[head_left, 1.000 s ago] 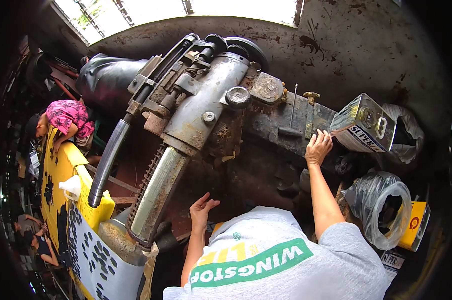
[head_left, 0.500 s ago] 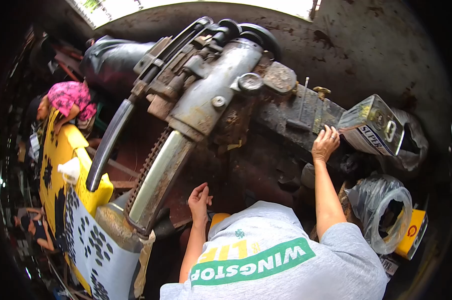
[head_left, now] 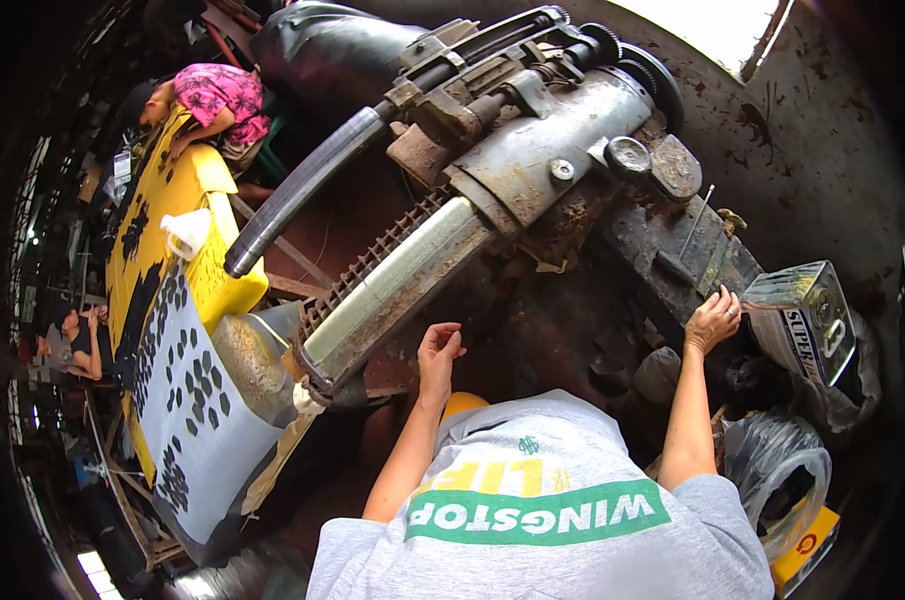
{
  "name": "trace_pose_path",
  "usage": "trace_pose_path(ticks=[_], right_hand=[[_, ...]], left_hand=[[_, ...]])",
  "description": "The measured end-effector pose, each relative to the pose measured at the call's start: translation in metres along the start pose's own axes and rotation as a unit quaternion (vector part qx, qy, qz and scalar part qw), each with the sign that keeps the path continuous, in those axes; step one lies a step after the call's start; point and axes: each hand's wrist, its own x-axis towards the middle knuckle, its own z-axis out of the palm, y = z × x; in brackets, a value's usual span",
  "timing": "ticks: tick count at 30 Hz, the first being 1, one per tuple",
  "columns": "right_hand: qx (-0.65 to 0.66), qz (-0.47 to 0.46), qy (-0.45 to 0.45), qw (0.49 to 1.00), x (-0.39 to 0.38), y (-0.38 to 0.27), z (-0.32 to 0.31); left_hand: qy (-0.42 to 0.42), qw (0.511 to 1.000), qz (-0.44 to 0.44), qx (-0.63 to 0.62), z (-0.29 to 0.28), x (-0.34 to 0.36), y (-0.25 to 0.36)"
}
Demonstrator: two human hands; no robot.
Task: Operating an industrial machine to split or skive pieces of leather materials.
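Before me stands an old metal machine with a thick grey cylinder (head_left: 562, 140), black handwheel (head_left: 662, 85) and long curved-looking pale metal column (head_left: 402, 285). My left hand (head_left: 438, 358) hovers right of the column, its fingers curled and thumb against them. Whatever they may hold is too small to make out. Farther right, my right hand (head_left: 712, 318) reaches to the edge of the dark greasy metal base (head_left: 672, 240), fingers extended and apart. Just beyond it is a square tin can (head_left: 807, 320) with a handle. My fingertips are near the can, but contact is unclear.
At left, a yellow table (head_left: 152, 290) carries a grey sheet (head_left: 212, 460) with several small dark pieces, and a white jug (head_left: 187, 232). A person in a pink shirt (head_left: 217, 100) bends over it. Clear plastic bags (head_left: 772, 470) and a yellow box (head_left: 807, 545) lie at right.
My view has turned, so the machine and both hands sit farther right in the picture. My right hand stays by the base and can; my left hand stays curled.
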Motion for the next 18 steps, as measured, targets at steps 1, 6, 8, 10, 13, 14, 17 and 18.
trace_pose_path(ticks=[1, 6, 8, 10, 13, 14, 17, 18], right_hand=[[-0.006, 0.007, -0.001, 1.0, 0.0, 0.0, -0.001], [-0.015, -0.003, 0.009, 1.0, 0.0, 0.005, 0.001], [-0.013, -0.007, 0.009, 1.0, 0.0, 0.005, 0.001], [-0.013, -0.011, 0.009, 1.0, 0.001, 0.004, 0.001], [-0.031, -0.014, 0.019, 0.999, 0.002, 0.005, 0.007], [-0.039, -0.018, 0.022, 0.999, 0.002, 0.006, 0.008], [-0.041, -0.061, 0.05, 0.996, 0.007, -0.003, 0.007], [0.014, -0.116, 0.073, 0.991, 0.012, 0.001, 0.011]], left_hand=[[0.007, 1.0, 0.01, -0.019, 0.0, 0.002, -0.001], [0.01, 0.998, 0.027, -0.062, 0.0, 0.002, 0.005], [-0.014, 0.997, -0.031, -0.073, 0.002, -0.002, 0.016], [0.001, 0.996, -0.018, -0.083, 0.005, 0.0, 0.014], [-0.006, 0.996, -0.002, -0.094, 0.0, 0.006, 0.008], [-0.015, 0.997, -0.004, -0.082, 0.002, 0.006, 0.01], [0.005, 0.998, 0.037, -0.041, -0.001, 0.002, 0.015], [0.028, 0.998, 0.05, -0.02, -0.006, 0.0, 0.012]])
